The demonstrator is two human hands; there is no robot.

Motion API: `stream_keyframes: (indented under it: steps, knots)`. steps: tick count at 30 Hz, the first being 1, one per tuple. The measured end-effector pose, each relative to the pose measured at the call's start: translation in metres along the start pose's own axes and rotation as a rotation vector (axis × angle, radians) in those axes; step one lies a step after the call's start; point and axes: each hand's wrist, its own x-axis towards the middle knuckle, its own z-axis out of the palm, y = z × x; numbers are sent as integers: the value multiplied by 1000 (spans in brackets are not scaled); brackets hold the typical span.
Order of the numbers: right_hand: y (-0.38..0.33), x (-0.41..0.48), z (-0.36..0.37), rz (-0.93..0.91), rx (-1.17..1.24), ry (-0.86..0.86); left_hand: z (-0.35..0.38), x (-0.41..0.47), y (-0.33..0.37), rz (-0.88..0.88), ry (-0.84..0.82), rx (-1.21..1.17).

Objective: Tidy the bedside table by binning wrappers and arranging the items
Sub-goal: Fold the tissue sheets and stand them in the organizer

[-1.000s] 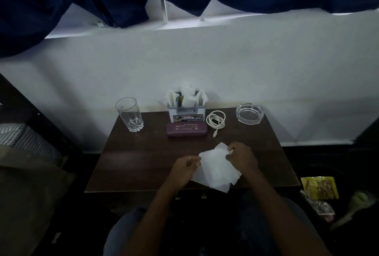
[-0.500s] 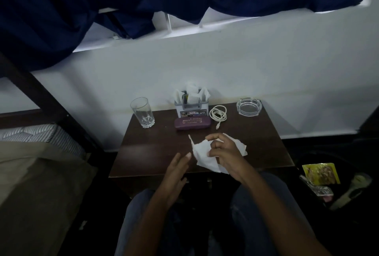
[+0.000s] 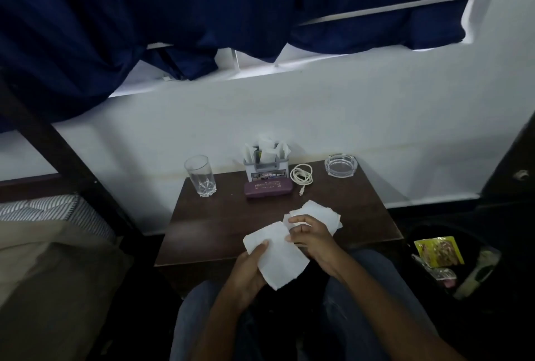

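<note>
Dark wooden table [image 3: 231, 224] fills the middle, and down on the floor off its right edge sits the bin [image 3: 460, 233], a yellow wrapper [image 3: 438, 250] already inside. All the action is at the front edge with two white paper sheets. The near sheet [image 3: 282, 259] hangs out over the front edge. The left hand [image 3: 249, 271] grips it at its left side, thumb on top and fingers curled beneath. The far sheet [image 3: 320, 213] lies flat near the front-right corner, under the right hand [image 3: 309, 233]. That hand's fingers are half-curled, tips at the near sheet's edge. Whether they actually pinch either sheet, I can't tell.

These look like thin tissue, so I'd call them feather-light, limp and easy to tear. They need a gentle pinch at a corner or a folded edge, or a flat palm to slide them, and no tugging from both sides.

Along the back edge, the holder [image 3: 266, 171] stuffed with paper, then the glass [image 3: 200, 175] to its left and the ashtray [image 3: 341, 165] at the back-right corner. The case [image 3: 267, 188] lies just in front of the holder, with the coiled cable [image 3: 301, 175] beside it.
</note>
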Motion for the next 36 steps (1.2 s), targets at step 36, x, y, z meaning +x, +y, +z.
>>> stream_keyframes:
  steps: [36]
  knots:
    - [15,58,-39,-125,-807,465,-17,5,5,-66,76,-329]
